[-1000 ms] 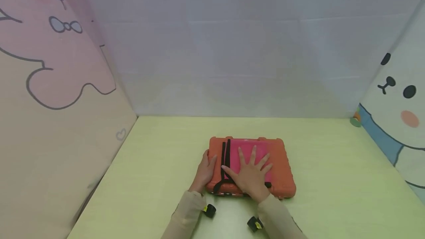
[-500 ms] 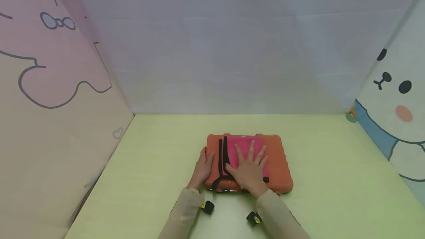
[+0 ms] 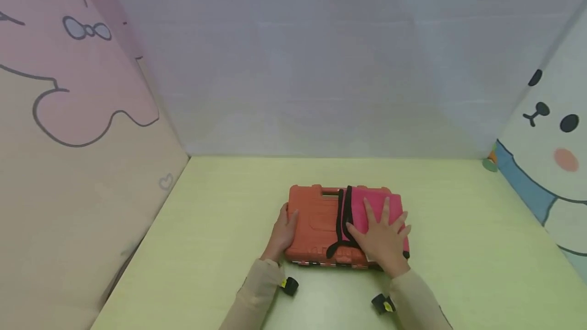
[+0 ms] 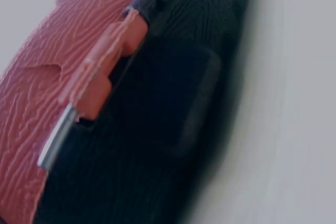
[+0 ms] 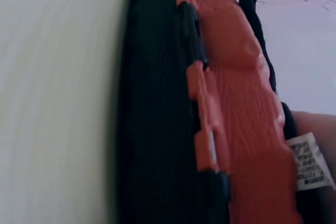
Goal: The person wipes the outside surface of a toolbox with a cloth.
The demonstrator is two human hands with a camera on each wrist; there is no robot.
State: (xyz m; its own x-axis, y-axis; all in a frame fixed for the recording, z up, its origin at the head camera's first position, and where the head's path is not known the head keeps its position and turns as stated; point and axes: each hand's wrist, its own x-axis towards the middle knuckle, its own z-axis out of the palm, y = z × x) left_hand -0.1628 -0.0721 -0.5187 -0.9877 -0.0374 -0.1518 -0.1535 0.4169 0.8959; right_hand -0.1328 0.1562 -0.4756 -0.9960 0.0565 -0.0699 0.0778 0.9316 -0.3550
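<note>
An orange-red plastic case with a black lower half lies flat on the table. My left hand holds its left edge, thumb on the lid and the fingers along the side. On the right part of the lid lies a flat pink fabric piece with black bands and a black strap end. My right hand rests on it, palm down with fingers spread. Both wrist views show the case's near edge with hinge-like parts. A white printed label sticks out beside my right hand.
The pale yellow-green table reaches to a whitish back curtain. Cartoon-printed side panels stand at left and right. Small black devices hang at both wrists, near the left cuff and the right cuff.
My right hand has slid to the right with the pink fabric piece, baring the left part of the lid and its handle slot. The left hand stays on the case's left edge.
</note>
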